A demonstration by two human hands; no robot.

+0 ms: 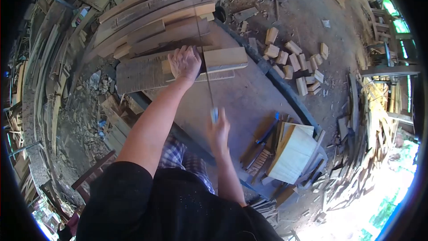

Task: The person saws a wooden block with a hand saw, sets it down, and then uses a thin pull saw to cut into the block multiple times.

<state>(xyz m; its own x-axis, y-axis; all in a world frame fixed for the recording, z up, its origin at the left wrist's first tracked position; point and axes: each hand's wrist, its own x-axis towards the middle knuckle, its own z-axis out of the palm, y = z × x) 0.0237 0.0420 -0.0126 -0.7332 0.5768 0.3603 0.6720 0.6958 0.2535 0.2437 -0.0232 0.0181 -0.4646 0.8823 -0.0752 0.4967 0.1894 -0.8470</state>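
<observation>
My right hand is wrapped around the pale blue handle of a hand saw. Seen nearly edge-on, the thin saw blade runs away from me across a wooden block. To the left of the blade, my left hand presses on the same light wood, its fingers curled toward the far side. Under the hand the wood is mostly covered, so the depth of any cut cannot be made out. A weathered grey board lies beneath and to the left.
Long planks are stacked at the table's far left. On the tabletop, a pale panel and a blue-ended tool lie near right. Several cut blocks are scattered on the ground to the right. Scrap wood piles up beyond.
</observation>
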